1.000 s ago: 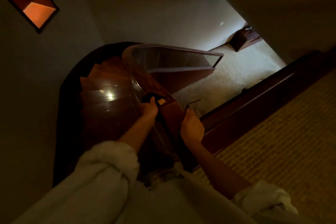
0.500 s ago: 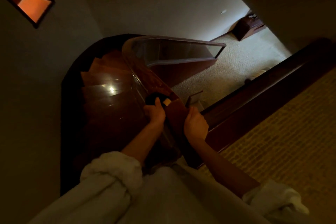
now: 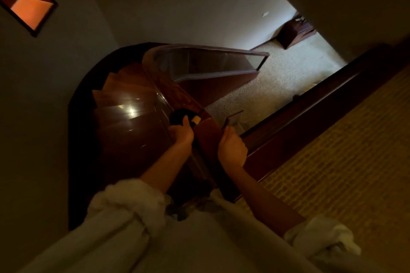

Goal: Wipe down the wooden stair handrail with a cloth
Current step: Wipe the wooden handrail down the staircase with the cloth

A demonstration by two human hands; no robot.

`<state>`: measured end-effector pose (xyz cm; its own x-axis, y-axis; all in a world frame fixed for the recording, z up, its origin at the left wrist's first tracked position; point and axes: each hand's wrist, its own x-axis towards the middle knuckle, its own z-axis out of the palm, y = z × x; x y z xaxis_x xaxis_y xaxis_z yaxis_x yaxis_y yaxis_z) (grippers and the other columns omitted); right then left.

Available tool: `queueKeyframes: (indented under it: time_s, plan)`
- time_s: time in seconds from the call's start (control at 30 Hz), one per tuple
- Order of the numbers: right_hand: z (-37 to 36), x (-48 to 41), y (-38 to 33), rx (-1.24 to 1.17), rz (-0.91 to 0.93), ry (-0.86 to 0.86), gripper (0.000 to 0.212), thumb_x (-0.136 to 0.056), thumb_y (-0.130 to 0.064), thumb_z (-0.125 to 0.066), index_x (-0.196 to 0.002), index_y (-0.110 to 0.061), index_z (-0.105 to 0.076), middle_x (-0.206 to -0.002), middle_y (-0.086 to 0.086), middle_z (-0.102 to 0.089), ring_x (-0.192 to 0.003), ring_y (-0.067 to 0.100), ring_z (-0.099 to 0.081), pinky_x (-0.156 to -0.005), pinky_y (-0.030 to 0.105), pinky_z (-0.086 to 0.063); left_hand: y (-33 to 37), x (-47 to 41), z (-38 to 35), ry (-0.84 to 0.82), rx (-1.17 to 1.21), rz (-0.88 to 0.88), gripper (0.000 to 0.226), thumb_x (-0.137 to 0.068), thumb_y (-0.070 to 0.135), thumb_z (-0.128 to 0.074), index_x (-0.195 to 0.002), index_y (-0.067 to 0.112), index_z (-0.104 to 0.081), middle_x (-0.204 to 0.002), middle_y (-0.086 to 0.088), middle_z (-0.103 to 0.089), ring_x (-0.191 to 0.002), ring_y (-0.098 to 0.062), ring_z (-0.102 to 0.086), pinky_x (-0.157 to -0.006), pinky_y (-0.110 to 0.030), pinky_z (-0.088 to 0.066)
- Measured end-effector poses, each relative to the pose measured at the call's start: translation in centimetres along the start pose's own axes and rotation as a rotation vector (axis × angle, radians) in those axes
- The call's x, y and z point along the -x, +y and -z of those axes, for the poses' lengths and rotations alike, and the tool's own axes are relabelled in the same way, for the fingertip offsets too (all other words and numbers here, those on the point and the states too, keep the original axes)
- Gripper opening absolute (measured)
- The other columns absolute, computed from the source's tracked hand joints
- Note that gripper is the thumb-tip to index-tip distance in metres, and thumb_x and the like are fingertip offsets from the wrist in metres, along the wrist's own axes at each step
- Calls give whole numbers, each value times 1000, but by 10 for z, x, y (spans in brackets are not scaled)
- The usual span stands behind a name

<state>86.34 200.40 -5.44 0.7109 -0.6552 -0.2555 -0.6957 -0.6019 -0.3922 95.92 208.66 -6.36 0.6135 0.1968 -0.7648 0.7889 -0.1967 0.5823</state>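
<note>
At left of the curved stairwell, polished steps [image 3: 124,113] drop away below us. Our left hand [image 3: 180,134]: fingers clamped on a dark cloth [image 3: 178,116], pressed to the top of the wooden handrail [image 3: 177,93]. Our right hand [image 3: 231,147]: fingers curled at the rail's right edge; actual grip unclear in this light. Risk: we lean over the drop, and the cloth skidding on glossy wood could unbalance us.

Plain grey walls [image 3: 199,6] close in a dim stairwell, with an orange-lit recess [image 3: 28,12] high on the wall at left. Dark wooden steps [image 3: 119,95] curve down, one catching a bright glint. Below, pale carpet [image 3: 277,82] lies in light, a dark cabinet [image 3: 290,33] at its far edge. Woven tan carpet [image 3: 343,162] covers the landing at right.
</note>
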Motion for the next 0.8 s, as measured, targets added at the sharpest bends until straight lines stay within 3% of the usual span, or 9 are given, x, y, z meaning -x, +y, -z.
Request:
queueKeyframes:
  time_s: [0.17, 0.33, 0.5, 0.7, 0.8]
  plan:
    - [-1, -3, -1, 27, -28, -19, 26, -106, -26, -30, -101, -12, -52, -78, 2, -54, -63, 16, -47, -57, 31, -32, -43, 33, -4, -7, 89, 32, 75, -97, 41, -48, -148, -1, -11, -152, -21, -24, -138, -35, -31, -111, -46, -31]
    - [1, -3, 0, 4, -16, -26, 27, -105, -26, -29, -101, -11, -51, -76, 1, -51, -61, 15, -47, -58, 32, -36, -24, -14, -4, -52, 156, 117, 90, -90, 62, -45, -151, 4, -13, -152, -20, -28, -134, -38, -37, -107, -54, -37]
    - [1, -3, 1, -6, -16, -25, 26, -105, -25, -29, -97, -11, -50, -72, -1, -48, -60, 15, -48, -56, 32, -36, -50, 7, -4, -90, 47, 55, 90, -93, 54, -47, -151, 4, 0, -155, -21, -20, -138, -39, -31, -109, -53, -34]
    - [1, -3, 1, -46, 0, -28, 26, -105, -24, -29, -96, -12, -50, -68, -5, -43, -59, 13, -45, -56, 30, -33, -20, -30, -3, -70, 185, 148, 90, -87, 60, -55, -149, 4, -20, -147, -21, -36, -127, -41, -44, -100, -55, -43]
    - [-1, -2, 2, -66, -10, -27, 27, -105, -26, -29, -95, -12, -50, -65, -8, -39, -55, 9, -40, -55, 28, -31, -21, -27, -3, -81, 136, 119, 90, -87, 57, -56, -149, 6, -17, -149, -20, -33, -130, -39, -42, -102, -55, -42]
